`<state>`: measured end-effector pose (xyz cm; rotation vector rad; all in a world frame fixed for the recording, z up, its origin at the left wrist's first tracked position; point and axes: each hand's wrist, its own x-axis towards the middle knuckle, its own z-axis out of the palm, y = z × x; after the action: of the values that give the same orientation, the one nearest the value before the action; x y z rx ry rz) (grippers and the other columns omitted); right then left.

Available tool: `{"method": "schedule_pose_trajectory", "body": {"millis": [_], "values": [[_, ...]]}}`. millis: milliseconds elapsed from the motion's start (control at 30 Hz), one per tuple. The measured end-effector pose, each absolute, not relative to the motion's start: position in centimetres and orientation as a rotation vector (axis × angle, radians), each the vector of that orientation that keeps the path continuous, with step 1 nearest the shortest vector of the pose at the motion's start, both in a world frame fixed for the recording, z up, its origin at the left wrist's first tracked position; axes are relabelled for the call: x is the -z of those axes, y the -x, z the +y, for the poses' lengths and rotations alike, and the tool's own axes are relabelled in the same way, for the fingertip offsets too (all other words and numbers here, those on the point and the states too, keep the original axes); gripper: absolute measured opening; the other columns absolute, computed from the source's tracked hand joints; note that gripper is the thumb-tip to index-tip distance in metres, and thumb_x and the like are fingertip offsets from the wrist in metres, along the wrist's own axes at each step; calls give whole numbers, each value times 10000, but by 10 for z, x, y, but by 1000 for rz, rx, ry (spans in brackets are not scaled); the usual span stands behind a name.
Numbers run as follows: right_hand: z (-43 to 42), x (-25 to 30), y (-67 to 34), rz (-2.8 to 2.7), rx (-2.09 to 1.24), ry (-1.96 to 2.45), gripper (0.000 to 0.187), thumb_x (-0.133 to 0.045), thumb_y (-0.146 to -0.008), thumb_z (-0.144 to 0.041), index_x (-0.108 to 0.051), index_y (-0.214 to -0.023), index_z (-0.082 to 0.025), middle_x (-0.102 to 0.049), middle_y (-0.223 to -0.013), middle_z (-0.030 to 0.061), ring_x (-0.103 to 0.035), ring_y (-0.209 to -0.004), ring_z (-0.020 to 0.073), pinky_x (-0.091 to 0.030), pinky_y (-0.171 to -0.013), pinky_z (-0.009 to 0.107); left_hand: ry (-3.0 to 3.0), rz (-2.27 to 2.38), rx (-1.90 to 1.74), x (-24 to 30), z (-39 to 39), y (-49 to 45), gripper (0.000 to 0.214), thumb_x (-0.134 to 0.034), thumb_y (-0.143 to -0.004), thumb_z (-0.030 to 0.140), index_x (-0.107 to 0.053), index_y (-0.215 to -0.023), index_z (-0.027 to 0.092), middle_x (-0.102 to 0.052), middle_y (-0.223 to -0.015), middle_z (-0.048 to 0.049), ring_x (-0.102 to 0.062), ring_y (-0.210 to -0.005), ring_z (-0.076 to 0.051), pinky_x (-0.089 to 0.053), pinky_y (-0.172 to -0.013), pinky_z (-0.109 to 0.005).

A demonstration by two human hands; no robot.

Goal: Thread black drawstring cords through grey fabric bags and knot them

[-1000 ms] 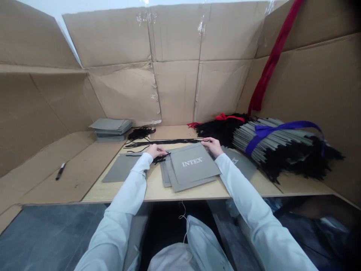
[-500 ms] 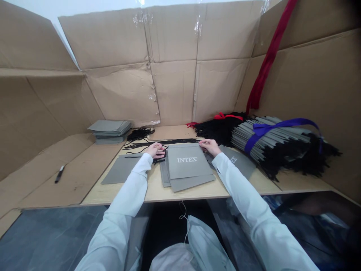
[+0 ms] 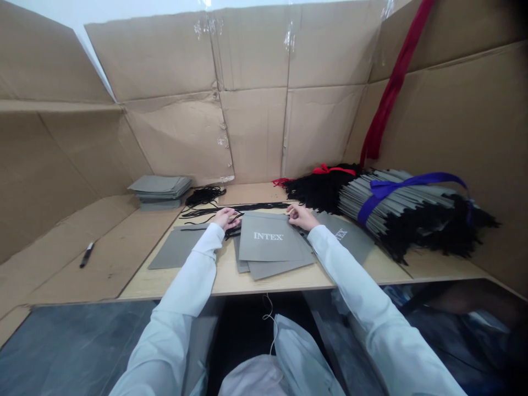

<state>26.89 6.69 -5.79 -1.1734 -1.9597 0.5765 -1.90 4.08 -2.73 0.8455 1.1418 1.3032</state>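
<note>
INTEX pouch (image 3: 264,250) flat, matte, rectangular; black cords (image 3: 264,207) thin, straight.

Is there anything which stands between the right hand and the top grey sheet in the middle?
Nothing visible does: the right hand is already at the upper right corner of the sheet.

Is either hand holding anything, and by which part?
Left hand: apparently black cord, part unclear. Right hand: at the central INTEX sheet's top right corner; grip unclear.
</note>
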Motion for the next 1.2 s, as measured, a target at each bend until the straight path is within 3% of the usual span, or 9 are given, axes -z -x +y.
{"method": "schedule_pose_trajectory", "body": {"millis": [200, 367, 533, 767, 1200], "values": [[71, 61, -268, -1753, -533, 1192, 260, -502, -496, -154, -464, -752, -178, -470, -580, -54, -425, -494, 66, -359, -486, 185, -769, 1127, -1355, 32, 47, 21, 163, -427, -667, -34, -459, -563, 88, -546, -564, -63, -578, -651, -134, -491, -656, -246], [72, 56, -264, -1282, -792, 1123, 257, -506, -482, -172, -409, -720, -182, -425, -528, -69, -385, -414, 56, -325, -400, 183, -752, 1088, -1272, 38, 52, 26, 120, -447, -650, -30, -511, -616, 65, -571, -585, -80, -592, -662, -156, -501, -617, -203], [68, 48, -264, -989, -1005, 1024, 249, -543, -480, -171, -416, -693, -185, -326, -435, -94, -297, -356, 30, -247, -352, 162, -739, 1063, -1236, 40, 52, 28, 94, -495, -618, -23, -537, -624, 61, -589, -629, -91, -591, -705, -162, -498, -669, -205], [69, 47, -267, -851, -1203, 920, 236, -585, -477, -158, -444, -666, -171, -374, -448, -82, -296, -360, 14, -248, -353, 146, -747, 1126, -1335, 38, 49, 21, 95, -507, -604, -16, -524, -566, 69, -554, -517, -48, -586, -649, -135, -485, -735, -226], [72, 52, -270, -902, -1187, 1021, 175, -552, -477, -121, -481, -632, -158, -336, -367, -90, -290, -328, 21, -237, -329, 149, -865, 1249, -1274, 37, 39, 16, 84, -591, -526, -22, -562, -531, 57, -593, -539, -85, -599, -614, -184, -498, -720, -282]]}}
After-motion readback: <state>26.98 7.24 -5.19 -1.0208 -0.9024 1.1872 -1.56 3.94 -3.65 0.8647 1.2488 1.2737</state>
